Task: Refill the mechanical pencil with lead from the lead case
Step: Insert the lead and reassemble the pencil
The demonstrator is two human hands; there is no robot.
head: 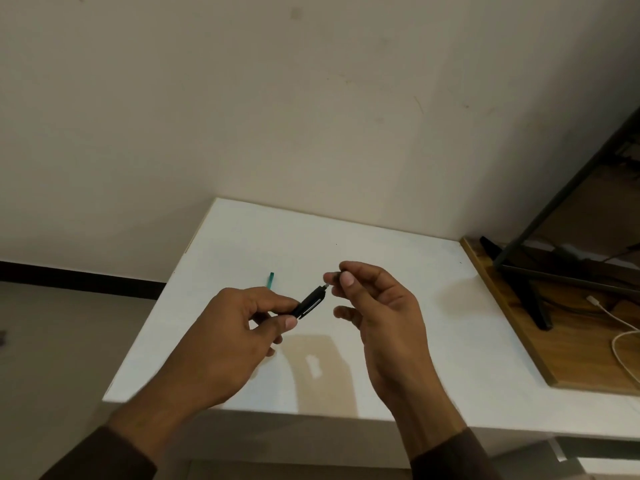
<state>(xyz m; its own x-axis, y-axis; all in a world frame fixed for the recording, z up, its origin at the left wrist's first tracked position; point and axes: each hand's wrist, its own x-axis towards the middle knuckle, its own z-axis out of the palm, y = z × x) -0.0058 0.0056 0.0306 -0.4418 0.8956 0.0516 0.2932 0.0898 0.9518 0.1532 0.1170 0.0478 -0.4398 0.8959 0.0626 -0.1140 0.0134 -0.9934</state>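
My left hand [228,336] grips a black mechanical pencil [309,302] above the white table [398,344], its rear end with a pale tip pointing up and right. My right hand [374,306] pinches a small dark piece, apparently the pencil's cap [334,277], between thumb and forefinger just off that end. A thin teal lead case [270,280] lies on the table behind my left hand, partly hidden by it.
The white table meets a beige wall at the back. To the right stands a wooden desk [554,348] with a black metal stand [530,289] and a white cable [620,334]. Floor shows at the left.
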